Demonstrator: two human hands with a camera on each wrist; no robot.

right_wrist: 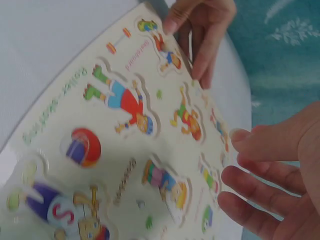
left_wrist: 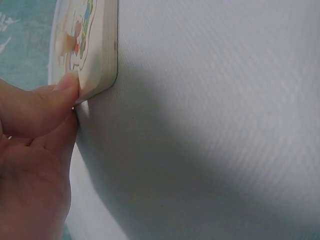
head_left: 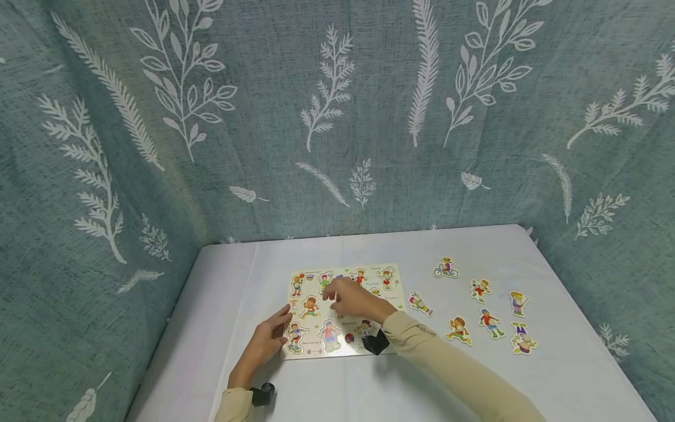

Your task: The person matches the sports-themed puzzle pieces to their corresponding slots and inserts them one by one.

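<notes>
A pale puzzle board (head_left: 321,322) printed with sports figures lies flat on the table. My left hand (head_left: 266,340) grips its left edge, and the left wrist view shows the thumb on top near a rounded corner. Close by that thumb, a skateboard figure piece (right_wrist: 169,56) with a small knob (left_wrist: 65,44) sits in its recess. Above the board's middle hovers my right hand (head_left: 355,302). Its fingers are loosely bent and hold nothing in the right wrist view. The roller-skating recess (right_wrist: 127,102) shows a printed figure inside its outline.
Several loose figure pieces lie right of the board, among them a cyclist (head_left: 446,268), a figure in a red shirt (head_left: 491,323) and a running figure (head_left: 459,331). A white cloth covers the table (head_left: 232,281). Patterned green curtains (head_left: 274,117) stand behind and at both sides.
</notes>
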